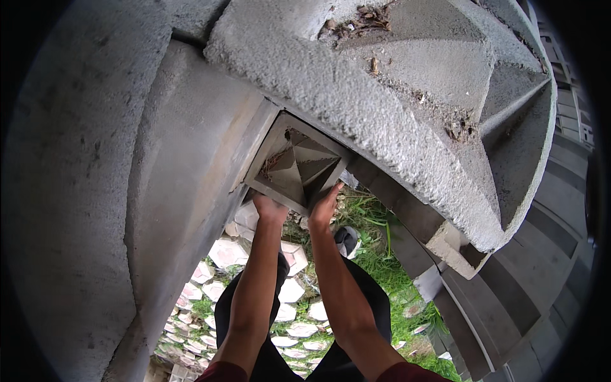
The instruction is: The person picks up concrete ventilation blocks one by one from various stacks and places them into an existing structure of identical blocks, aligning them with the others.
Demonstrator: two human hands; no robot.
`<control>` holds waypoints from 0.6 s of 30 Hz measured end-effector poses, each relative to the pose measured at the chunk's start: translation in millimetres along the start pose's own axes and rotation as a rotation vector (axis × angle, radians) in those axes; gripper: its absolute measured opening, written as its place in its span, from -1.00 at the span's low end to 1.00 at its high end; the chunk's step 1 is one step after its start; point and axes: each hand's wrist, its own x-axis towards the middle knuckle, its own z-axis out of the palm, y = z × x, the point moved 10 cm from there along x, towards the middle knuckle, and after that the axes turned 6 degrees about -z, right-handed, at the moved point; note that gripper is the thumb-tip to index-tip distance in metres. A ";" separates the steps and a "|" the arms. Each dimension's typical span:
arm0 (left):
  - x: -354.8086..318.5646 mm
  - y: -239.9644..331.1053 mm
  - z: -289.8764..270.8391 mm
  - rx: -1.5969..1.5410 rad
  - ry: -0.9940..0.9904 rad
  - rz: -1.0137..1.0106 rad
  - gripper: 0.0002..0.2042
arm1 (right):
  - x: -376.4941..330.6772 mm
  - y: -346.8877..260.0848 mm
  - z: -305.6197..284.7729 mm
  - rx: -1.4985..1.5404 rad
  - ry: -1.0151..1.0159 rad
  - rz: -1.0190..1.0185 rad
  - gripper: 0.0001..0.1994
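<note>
A square grey concrete block [308,152] with a raised frame and a four-sided pyramid relief sits between the larger concrete pieces. Dry brown debris lies in its left recess. My left hand [270,207] grips its lower left edge, the fingers mostly hidden behind it. On the lower right side, my right hand [325,207] presses along the edge with its fingers pointing up. Both forearms reach up from the lower edge of the view.
A big rough concrete casting [394,121] with faceted recesses and dry leaves overhangs the block. Smooth concrete slabs [191,146] stand on the left, stacked ones [509,286] on the right. Below are hexagonal pavers [291,291], grass [407,267] and my shoe [347,240].
</note>
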 end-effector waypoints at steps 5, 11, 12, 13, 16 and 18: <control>-3.9 4.4 -8.0 -0.011 -0.004 -0.040 -0.51 | 0.7 -2.2 17.2 -0.021 -0.139 0.073 -0.10; -53.8 -32.1 5.5 0.123 0.174 -0.136 -0.41 | 16.4 -13.4 -10.0 -0.053 -0.126 0.022 -0.34; -71.2 -6.5 -7.3 0.162 0.177 -0.099 -0.39 | -8.6 -16.2 2.2 -0.146 -0.212 0.054 -0.36; -91.6 4.2 -6.6 0.194 0.171 -0.091 -0.37 | -28.6 -28.8 -2.4 -0.251 -0.275 0.068 -0.38; -156.1 14.2 23.0 0.421 0.125 -0.130 -0.42 | -69.7 -77.5 -37.1 -0.314 -0.459 0.033 -0.46; -205.6 24.1 27.0 0.501 0.178 -0.185 -0.45 | -113.0 -119.7 -50.5 -0.346 -0.550 0.091 -0.53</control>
